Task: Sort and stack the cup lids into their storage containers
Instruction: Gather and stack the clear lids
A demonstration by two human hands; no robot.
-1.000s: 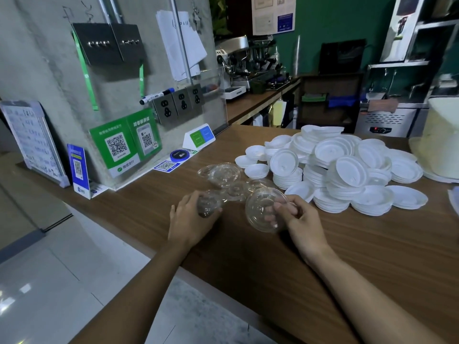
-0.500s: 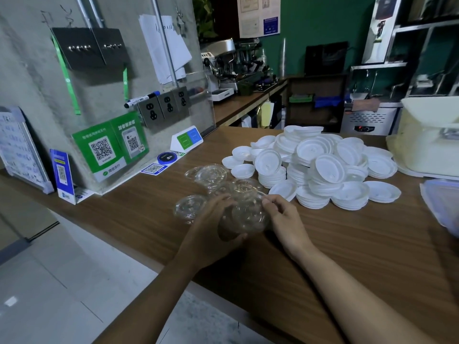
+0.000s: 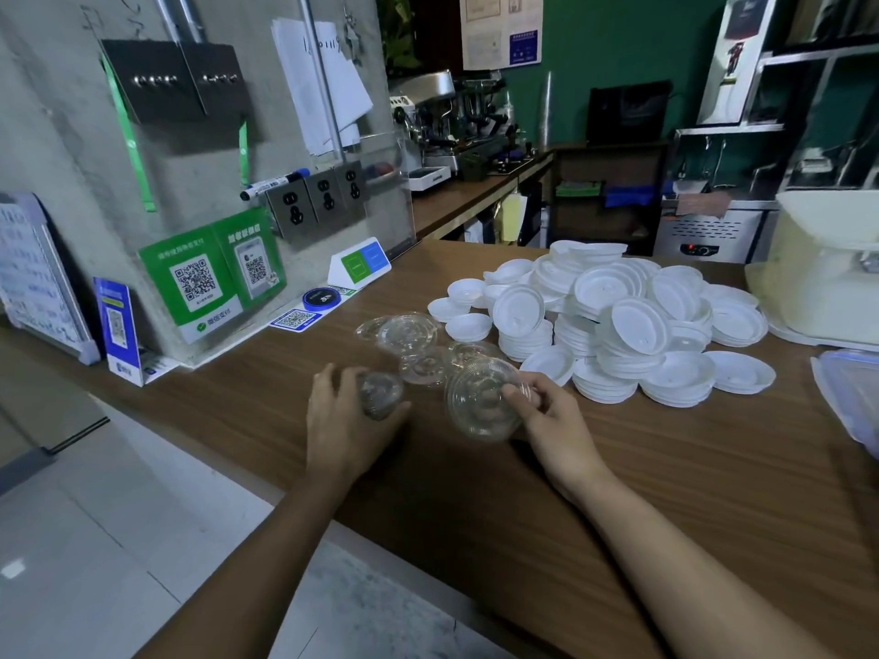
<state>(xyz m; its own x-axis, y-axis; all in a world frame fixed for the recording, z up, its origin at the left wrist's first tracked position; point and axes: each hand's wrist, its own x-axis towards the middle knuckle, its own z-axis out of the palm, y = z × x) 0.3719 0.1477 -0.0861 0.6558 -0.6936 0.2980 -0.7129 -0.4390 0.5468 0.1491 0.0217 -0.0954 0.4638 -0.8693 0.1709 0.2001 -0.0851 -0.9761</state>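
Note:
My right hand pinches the rim of a stack of large clear lids, tilted up just above the wooden counter. My left hand grips a smaller clear lid a short way to the left of that stack. Behind both hands, a few loose clear lids lie on the counter. A big heap of white lids, partly in stacks, fills the counter to the right of them.
A white storage container stands at the far right, with a clear container lid at the edge of view. QR code signs and a small triangular sign stand by the wall on the left. The counter's front edge runs below my wrists.
My left hand has left the clear stack and moved left, now gripping a smaller clear lid. My right hand has kept hold of the large clear stack.

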